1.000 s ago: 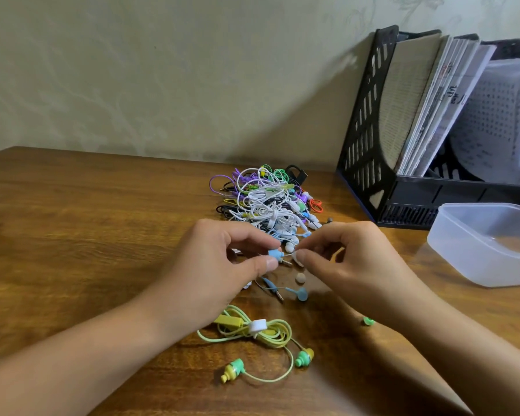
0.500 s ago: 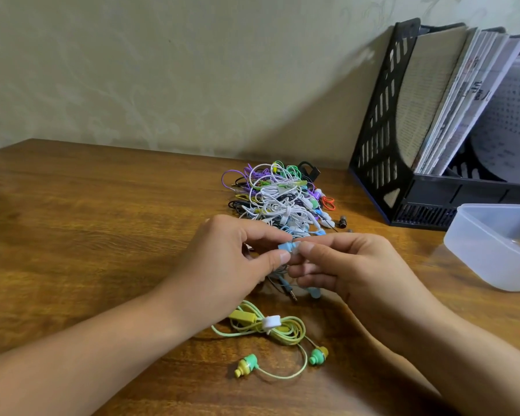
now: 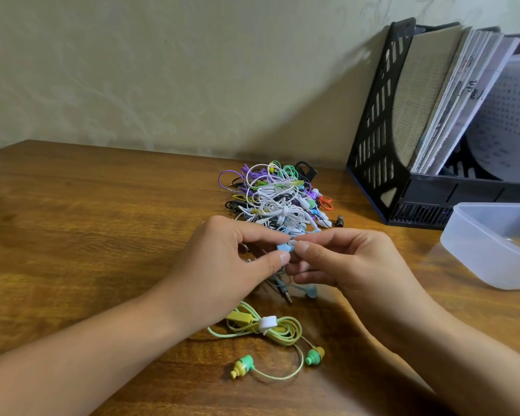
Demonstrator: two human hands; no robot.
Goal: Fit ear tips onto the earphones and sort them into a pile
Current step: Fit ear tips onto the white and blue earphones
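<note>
My left hand (image 3: pixel 222 265) pinches a light blue earbud (image 3: pixel 283 247) between thumb and forefinger. Against the bud's end, my right hand (image 3: pixel 348 265) pinches a small white ear tip (image 3: pixel 292 243). The blue earphone's cable, second bud (image 3: pixel 312 291) and jack plug (image 3: pixel 287 295) lie on the table under my hands. A tangled pile of earphones (image 3: pixel 278 199) in white, purple, green and black sits just behind my hands. A coiled green-yellow earphone set (image 3: pixel 267 328) lies near me, its two buds apart from the coil.
A wooden table (image 3: pixel 87 220) carries everything. A translucent plastic tub (image 3: pixel 493 244) stands at the right. Behind it a black file rack (image 3: pixel 382 130) holds papers against the wall.
One second ago my hands were slightly apart, with loose ear tips visible on the table between them. Now my fingertips meet at the blue bud, and the camera view has shifted a little.
</note>
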